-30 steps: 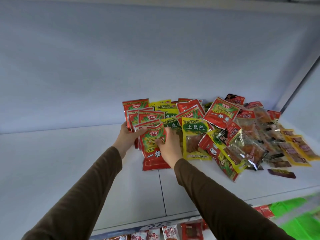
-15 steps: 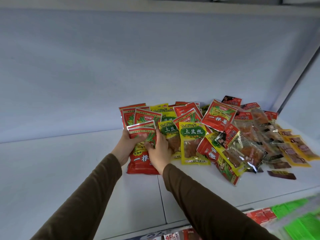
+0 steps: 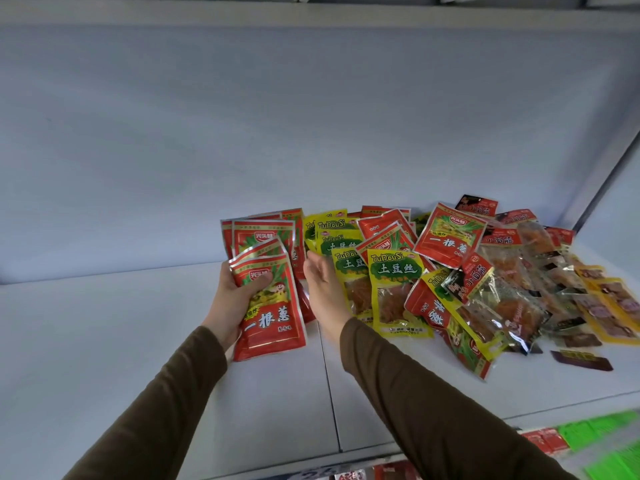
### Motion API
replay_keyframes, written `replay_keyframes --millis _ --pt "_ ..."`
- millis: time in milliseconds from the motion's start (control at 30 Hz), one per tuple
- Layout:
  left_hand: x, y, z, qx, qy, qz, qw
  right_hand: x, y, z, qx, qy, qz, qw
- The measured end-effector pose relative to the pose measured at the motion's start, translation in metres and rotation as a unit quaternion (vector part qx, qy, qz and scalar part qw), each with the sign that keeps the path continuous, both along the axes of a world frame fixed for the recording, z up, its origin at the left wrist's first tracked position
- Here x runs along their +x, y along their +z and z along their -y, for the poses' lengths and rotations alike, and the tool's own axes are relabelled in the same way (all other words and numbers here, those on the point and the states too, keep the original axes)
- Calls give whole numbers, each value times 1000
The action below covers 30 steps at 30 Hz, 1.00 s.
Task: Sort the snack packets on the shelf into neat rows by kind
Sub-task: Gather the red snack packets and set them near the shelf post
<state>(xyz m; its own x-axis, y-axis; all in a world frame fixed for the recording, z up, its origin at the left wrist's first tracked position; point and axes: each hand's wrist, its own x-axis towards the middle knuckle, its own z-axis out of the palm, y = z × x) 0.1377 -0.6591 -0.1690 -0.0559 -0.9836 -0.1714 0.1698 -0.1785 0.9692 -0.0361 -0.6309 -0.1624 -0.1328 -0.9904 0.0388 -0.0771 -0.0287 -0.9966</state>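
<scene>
Red snack packets [image 3: 268, 299] stacked in left hand [image 3: 231, 299], thumb curled over front, fingers hidden behind – held above white shelf [image 3: 104, 341], right hand [image 3: 323, 289] just beside, fingers relaxed, holding nothing, touching yellow packets [image 3: 394, 289], mixed pile [image 3: 502, 289] further right

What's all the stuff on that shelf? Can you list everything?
red snack packets: several, red with green, mostly left and middle of the pile
yellow snack packets: several, yellow-green, middle
clear packets: several, see-through with red labels, right
orange-yellow packets: a few, far right
shelf: one, white
left hand: grips a small stack of red packets
right hand: open, beside the yellow ones
</scene>
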Motion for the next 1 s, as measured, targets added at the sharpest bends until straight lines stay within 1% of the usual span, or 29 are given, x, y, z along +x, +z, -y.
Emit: replay_keyframes --millis 100,167,267,400,467,533,600,667,733,833,900,1000 --pt "17 9 0 -4 16 -16 1000 -1 5 11 35 -28 -14 999" --pt "24 12 -1 -8 20 -23 1000 3 4 20 54 -17 -31 998" --pt "29 14 -5 -5 26 -27 999 12 2 35 65 -8 -98 993" --pt "34 11 -8 2 27 -38 999 26 4 57 67 -64 -184 978" --pt "39 11 -8 5 29 -43 999 32 6 67 77 -87 -208 971" --pt "43 11 -9 7 29 -47 998 36 7 75 85 -84 -188 975" --pt "47 11 -10 9 29 -47 998 37 7 80 103 -73 -145 981" --pt "51 11 -11 9 25 -48 998 35 5 80 116 -56 -73 989" --pt "53 10 -12 11 17 -53 998 28 2 75 101 -22 11 995" --pt "54 12 -12 17 -1 -60 998 15 7 62 92 20 97 991" --pt "50 15 -11 11 -14 -65 998 11 14 54 103 28 115 988" --pt "39 23 -11 0 -35 -73 997 9 26 38 98 50 110 988"
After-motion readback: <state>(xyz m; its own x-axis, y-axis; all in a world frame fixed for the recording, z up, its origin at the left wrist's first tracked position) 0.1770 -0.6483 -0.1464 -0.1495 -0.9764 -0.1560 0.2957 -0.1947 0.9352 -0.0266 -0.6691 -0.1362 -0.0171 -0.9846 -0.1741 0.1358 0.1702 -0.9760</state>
